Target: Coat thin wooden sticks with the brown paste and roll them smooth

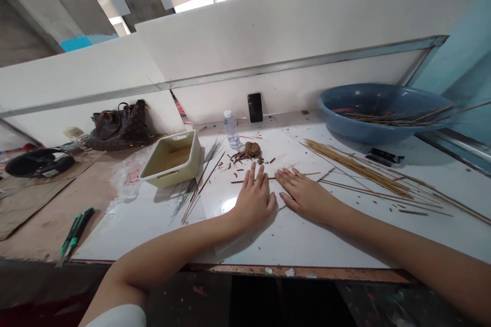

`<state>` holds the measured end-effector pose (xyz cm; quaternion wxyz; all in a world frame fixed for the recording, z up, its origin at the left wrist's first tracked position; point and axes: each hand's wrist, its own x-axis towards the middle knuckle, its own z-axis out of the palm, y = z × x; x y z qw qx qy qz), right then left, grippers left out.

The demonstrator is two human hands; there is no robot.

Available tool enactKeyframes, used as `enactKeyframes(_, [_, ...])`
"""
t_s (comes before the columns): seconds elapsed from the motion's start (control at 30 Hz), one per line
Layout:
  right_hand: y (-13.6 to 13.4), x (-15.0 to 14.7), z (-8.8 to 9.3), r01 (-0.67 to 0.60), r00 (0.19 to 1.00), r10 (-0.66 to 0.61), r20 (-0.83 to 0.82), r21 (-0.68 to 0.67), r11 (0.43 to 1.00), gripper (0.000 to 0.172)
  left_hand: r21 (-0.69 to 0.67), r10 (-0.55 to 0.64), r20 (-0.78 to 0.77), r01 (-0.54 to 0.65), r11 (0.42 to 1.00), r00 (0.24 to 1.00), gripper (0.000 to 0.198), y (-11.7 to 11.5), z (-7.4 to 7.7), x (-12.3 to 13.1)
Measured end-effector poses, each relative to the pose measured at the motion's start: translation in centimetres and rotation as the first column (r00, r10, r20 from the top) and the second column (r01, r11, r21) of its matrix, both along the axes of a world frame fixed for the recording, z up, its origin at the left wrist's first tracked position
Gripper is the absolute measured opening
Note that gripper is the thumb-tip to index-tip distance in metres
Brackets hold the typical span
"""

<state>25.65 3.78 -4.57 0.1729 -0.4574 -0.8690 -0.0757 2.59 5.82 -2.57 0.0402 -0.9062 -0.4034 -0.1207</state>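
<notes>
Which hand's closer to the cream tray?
Left. The left hand lies to the right of the cream tray, not touching it; the right hand is farther right, beyond the left.

Bench top (318,240): white, smooth and glossy; I can see light shining off it. Thin sticks (356,171): bare wood, matt, finely grained. Wood chips (241,157): brown, rough. Basin (383,94): blue plastic, smooth, with a soft sheen. Tray (172,171): cream plastic, smooth. Bottle (231,130): clear, glossy plastic. Phone (255,107): glossy black face. Handbag (118,127): dark, leather-like, with a dull sheen. Wall panel (287,25): white, matt, smooth. Strip (307,64): dull grey metal.
</notes>
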Motion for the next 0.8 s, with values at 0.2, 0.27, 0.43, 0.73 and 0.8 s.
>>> enactKeyframes(0.2, [-0.01, -0.07, 0.23, -0.019, 1.0, 0.019, -0.014, 0.032, 0.999, 0.051, 0.04, -0.038, 0.006, 0.038, 0.998, 0.999, 0.059, -0.64, 0.51, 0.03])
enactKeyframes(0.27, [0.16, -0.03, -0.1, 0.003, 1.0, -0.002, -0.008, 0.023, 1.0, 0.056, 0.026, 0.022, 0.023, -0.023, 0.999, 0.999, 0.062, -0.55, 0.25, -0.06])
enactKeyframes(0.43, [-0.06, -0.24, -0.02, 0.026, 1.0, -0.026, -0.002, 0.026, 0.999, 0.058, 0.02, 0.074, 0.02, -0.074, 0.997, 0.997, 0.064, -0.56, 0.22, -0.09])
enactKeyframes(0.73, [-0.34, -0.51, -0.34, 0.074, 0.996, -0.076, 0.036, 0.059, 0.996, 0.062, -0.013, 0.092, 0.003, -0.092, 0.996, 0.996, 0.07, -0.34, -0.04, -0.03])
enactKeyframes(0.8, [-0.41, -0.61, -0.46, 0.089, 0.994, -0.093, 0.052, 0.063, 0.994, 0.063, -0.006, 0.088, 0.0, -0.088, 0.996, 0.996, 0.069, -0.37, 0.08, -0.04])
